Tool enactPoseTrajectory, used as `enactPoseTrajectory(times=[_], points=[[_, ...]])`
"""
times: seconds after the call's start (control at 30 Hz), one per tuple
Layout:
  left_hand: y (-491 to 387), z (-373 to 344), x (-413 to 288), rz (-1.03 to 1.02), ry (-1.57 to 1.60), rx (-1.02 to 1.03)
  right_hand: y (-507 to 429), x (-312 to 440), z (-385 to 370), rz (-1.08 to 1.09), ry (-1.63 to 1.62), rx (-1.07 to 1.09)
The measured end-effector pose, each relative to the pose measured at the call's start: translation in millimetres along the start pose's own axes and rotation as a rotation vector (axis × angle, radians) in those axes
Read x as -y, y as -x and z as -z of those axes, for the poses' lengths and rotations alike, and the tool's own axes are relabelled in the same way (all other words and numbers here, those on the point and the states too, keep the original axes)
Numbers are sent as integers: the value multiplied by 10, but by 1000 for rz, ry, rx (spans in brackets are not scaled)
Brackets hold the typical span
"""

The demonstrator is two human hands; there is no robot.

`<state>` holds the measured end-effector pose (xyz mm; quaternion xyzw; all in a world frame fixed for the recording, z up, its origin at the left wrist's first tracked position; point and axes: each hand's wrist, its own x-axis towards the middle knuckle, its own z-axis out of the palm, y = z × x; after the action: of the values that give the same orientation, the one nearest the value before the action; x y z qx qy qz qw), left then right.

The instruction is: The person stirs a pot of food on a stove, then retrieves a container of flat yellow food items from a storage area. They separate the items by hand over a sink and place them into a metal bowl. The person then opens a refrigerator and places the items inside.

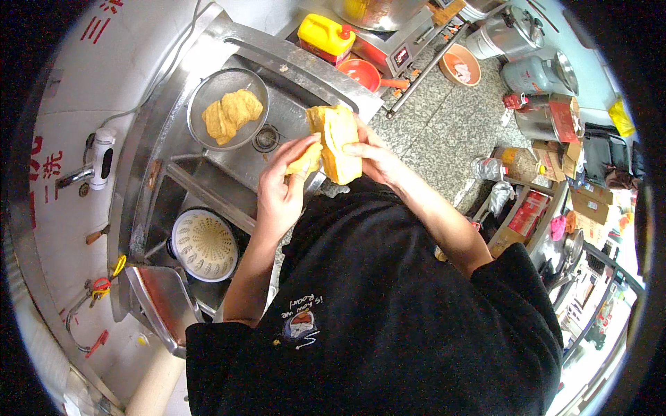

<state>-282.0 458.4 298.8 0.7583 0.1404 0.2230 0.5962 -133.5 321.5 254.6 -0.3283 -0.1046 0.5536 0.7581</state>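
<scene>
In front of my body, over the near right part of the steel sink [229, 179], both hands hold soft yellow food. My right hand [375, 156] grips a thick, layered yellow food slab [341, 148] from its right side, thumb on top. My left hand [281, 195] pinches a smaller yellow piece [306, 159] against the slab's left side; whether the two are joined cannot be told. Folded yellow pieces [231, 115] lie in a round metal mesh strainer [193, 127] in the sink, left of the drain [266, 138].
A white patterned colander [205, 245] sits in the lower sink basin, beside a tilted metal tray [161, 307]. A faucet [101, 158] juts from the left wall. Beyond the sink are a yellow jug [322, 36] and a red ladle [360, 75]. An orange basin [460, 65] stands on the floor.
</scene>
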Motion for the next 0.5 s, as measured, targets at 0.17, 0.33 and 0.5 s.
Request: enactPoseTrajectory(times=[0.17, 0.33, 0.5], points=[[24, -20, 24, 15, 50, -14, -48, 67, -27, 131, 259, 62], [-5, -86, 198, 385, 651, -237, -130, 12, -52, 271, 778, -23], [37, -103, 494, 634, 959, -260, -157, -160, 13, 294, 1114, -12]])
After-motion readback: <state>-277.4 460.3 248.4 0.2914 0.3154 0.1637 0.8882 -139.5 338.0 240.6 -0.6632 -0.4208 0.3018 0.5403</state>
